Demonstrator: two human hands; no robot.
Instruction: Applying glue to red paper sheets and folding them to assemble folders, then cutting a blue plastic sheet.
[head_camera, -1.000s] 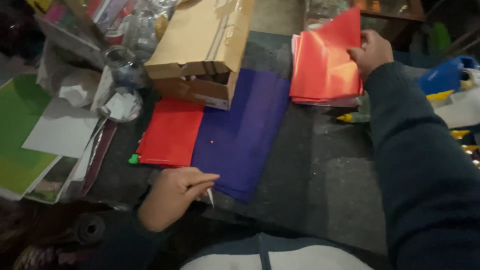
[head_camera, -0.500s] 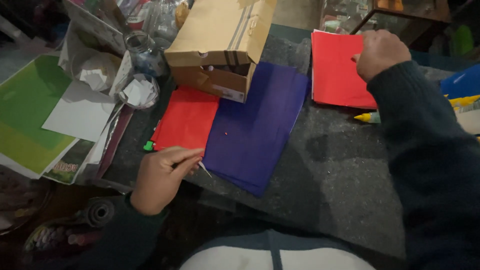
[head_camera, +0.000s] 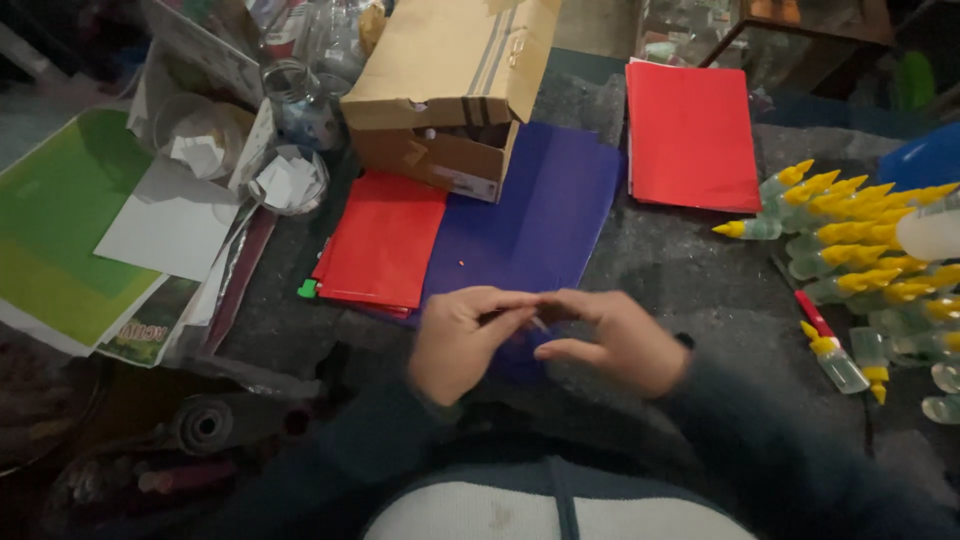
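Both hands meet over the near edge of the blue sheet (head_camera: 530, 225). Left hand (head_camera: 462, 340) and right hand (head_camera: 610, 340) are fingertip to fingertip, fingers narrow, pinched on a small thin pin-like item (head_camera: 538, 322) between them; too small and blurred to say what it is. Left thumb and forefinger are closed on it. Right fingers are curled in to the same spot; can't tell if they actually grip it or just touch.

All relative to the blue sheet:
- It lies flat on the dark grey table (head_camera: 690, 290), near edge partly under the hands.
- Red stack (head_camera: 382, 240) overlaps its left edge, lying flat.
- A small green piece (head_camera: 307, 289) sits just beyond the red stack's lower left corner.
- Cardboard box (head_camera: 450, 90) sits on its far left corner, flap open, also covering the top of the red stack.
- Second red stack (head_camera: 690, 135) is to the far right, apart from it, flat on the table.
- Glue bottles (head_camera: 850, 240) with yellow tips lie in a cluster well to the right; one more glue bottle (head_camera: 835, 355) and a red pen-like thing lie nearer the right hand.
- Glass jars (head_camera: 290, 180) holding crumpled white paper stand left of the box.
- Green sheet (head_camera: 55, 220) and a white sheet (head_camera: 170, 225) lie far left, off the table edge side.
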